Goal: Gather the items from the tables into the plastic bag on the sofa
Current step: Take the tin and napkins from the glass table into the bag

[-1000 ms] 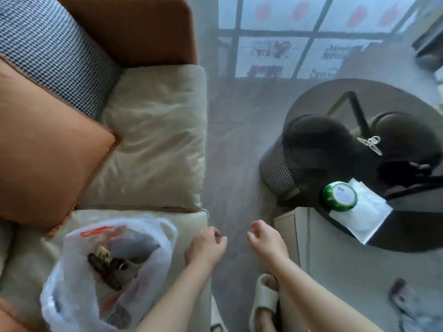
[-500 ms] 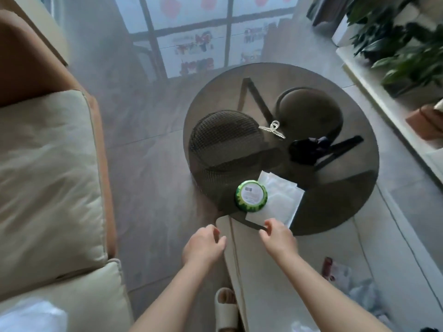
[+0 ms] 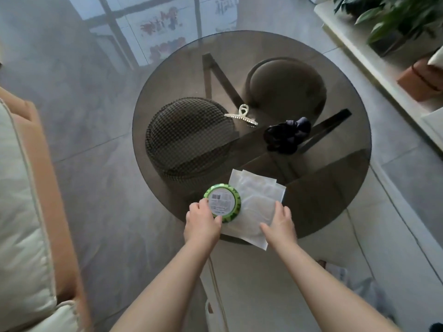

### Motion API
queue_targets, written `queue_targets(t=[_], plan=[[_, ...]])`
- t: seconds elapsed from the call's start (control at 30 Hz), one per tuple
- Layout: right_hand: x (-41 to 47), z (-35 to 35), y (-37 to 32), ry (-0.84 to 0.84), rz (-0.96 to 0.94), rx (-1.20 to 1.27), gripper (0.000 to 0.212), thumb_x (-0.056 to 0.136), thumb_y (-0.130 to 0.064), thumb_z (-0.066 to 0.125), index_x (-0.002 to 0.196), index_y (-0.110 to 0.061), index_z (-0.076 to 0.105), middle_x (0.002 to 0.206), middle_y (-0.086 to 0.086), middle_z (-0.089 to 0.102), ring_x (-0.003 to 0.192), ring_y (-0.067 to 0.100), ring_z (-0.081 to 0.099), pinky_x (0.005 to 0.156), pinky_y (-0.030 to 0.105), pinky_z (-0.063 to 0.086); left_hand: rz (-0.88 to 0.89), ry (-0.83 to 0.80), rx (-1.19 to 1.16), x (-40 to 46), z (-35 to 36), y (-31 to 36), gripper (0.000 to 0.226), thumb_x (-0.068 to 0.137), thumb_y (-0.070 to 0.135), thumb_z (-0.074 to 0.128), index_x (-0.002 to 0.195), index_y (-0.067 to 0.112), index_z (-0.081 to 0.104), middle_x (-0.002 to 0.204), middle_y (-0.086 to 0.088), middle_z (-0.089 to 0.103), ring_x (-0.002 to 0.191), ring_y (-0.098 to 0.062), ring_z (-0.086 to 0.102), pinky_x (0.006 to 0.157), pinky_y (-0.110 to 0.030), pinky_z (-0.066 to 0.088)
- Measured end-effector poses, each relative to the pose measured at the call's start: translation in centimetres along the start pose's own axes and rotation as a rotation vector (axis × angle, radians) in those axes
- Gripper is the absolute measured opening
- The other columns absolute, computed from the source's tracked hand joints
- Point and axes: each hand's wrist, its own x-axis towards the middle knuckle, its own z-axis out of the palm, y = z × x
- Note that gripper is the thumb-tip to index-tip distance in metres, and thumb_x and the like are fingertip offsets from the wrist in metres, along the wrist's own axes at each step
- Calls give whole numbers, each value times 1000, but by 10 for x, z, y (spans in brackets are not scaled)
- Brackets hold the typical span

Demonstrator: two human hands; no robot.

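At the glass table's (image 3: 335, 97) near edge, left hand (image 3: 202, 224) gripping green tin (image 3: 222, 202), right hand (image 3: 279, 225) flat on clear packets (image 3: 254, 202).

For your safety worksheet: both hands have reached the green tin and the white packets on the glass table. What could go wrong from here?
1. The white packets are a loose stack overhanging the glass table edge; the right hand may lift only some, and the rest could slide to the floor.
2. The left hand touches only the near rim of the green tin; a weak grip could drop it onto the glass.
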Motion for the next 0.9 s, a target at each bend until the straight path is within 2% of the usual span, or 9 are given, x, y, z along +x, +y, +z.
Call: queue_targets(t=[0.13, 0.33, 0.4, 0.5, 0.6, 0.77, 0.83, 0.9], plan=[[9, 10, -1, 82, 65, 191, 82, 80, -12, 66, 146, -13, 15, 140, 17, 38, 126, 35, 41, 101, 41, 41, -17, 42, -42, 17, 8, 4, 58, 88, 32, 61, 137, 16, 34, 135, -9, 39, 126, -28, 40, 101, -39, 39], [19, 10, -8, 99, 115, 256, 77, 82, -10, 62, 144, -8, 17, 126, 18, 57, 117, 36, 52, 92, 39, 45, -60, -1, -129, 30, 11, 4, 70, 84, 32, 67, 140, 17, 29, 130, -9, 43, 118, -29, 51, 93, -42, 48], [21, 10, -11, 101, 117, 267, 66, 82, -10, 61, 139, -5, 28, 121, 17, 60, 111, 35, 56, 87, 37, 46, -72, -7, -161, 32, 11, 3, 75, 83, 31, 68, 142, 17, 25, 133, -9, 43, 118, -28, 51, 93, -41, 47], [24, 12, -15, 55, 142, 276, 38, 81, -14, 61, 116, -3, 49, 115, 17, 60, 103, 35, 57, 81, 37, 47, -97, -25, -236, 35, 10, 1, 79, 82, 29, 71, 144, 16, 24, 136, -9, 43, 121, -27, 50, 94, -38, 45], [23, 13, -17, 50, 157, 341, 24, 81, -14, 59, 102, -4, 55, 110, 16, 58, 95, 31, 57, 78, 37, 48, -141, -31, -321, 37, 13, -2, 86, 80, 28, 73, 147, 14, 21, 139, -9, 43, 126, -26, 46, 99, -37, 43], [8, 14, -34, 33, 68, 487, 20, 86, -6, 48, 106, -4, 46, 107, 17, 58, 90, 29, 54, 75, 35, 46, -259, -71, -465, 37, 16, -12, 94, 77, 26, 76, 150, 21, 17, 140, -11, 35, 129, -28, 41, 105, -41, 39], [0, 15, -44, 9, 17, 494, 25, 88, -4, 43, 112, -6, 43, 108, 16, 58, 92, 29, 54, 76, 34, 44, -205, -53, -413, 33, 14, -15, 95, 79, 25, 73, 151, 29, 10, 142, -11, 27, 131, -28, 35, 107, -41, 37], [-5, 16, -51, -1, -31, 469, 33, 88, -2, 39, 119, -11, 41, 110, 15, 58, 96, 31, 55, 78, 35, 44, -52, -29, -202, 30, 11, -14, 94, 80, 26, 67, 149, 38, 4, 151, -9, 11, 140, -29, 20, 110, -43, 33]])
